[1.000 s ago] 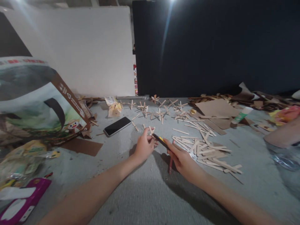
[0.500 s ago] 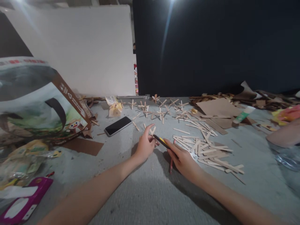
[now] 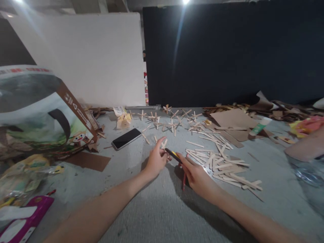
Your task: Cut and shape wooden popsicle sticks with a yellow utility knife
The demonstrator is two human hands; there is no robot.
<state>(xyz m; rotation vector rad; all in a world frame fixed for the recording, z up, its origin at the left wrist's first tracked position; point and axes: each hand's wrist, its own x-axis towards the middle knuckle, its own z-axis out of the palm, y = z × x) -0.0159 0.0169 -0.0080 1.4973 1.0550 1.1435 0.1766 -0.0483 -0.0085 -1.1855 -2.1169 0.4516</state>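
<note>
My left hand (image 3: 156,158) rests on the grey table (image 3: 157,209) and pinches small crossed wooden sticks (image 3: 164,143) with its fingertips. Close beside it, my right hand (image 3: 196,174) grips a dark tool with a yellow mark (image 3: 172,155), its tip pointing at the sticks by my left fingers. A red pencil-like stick (image 3: 184,180) lies under my right hand. A loose pile of flat wooden sticks (image 3: 222,165) spreads just right of that hand.
A black phone (image 3: 126,138) lies left of my hands. Several glued stick crosses (image 3: 172,119) sit farther back. A printed cardboard box (image 3: 37,111) stands at the left, brown cardboard scraps (image 3: 234,118) and a green-white glue tube (image 3: 259,126) at the right, a magenta packet (image 3: 22,219) bottom left.
Both hands have stayed almost in place, with only small finger movements at the sticks. The view has tilted slightly.
</note>
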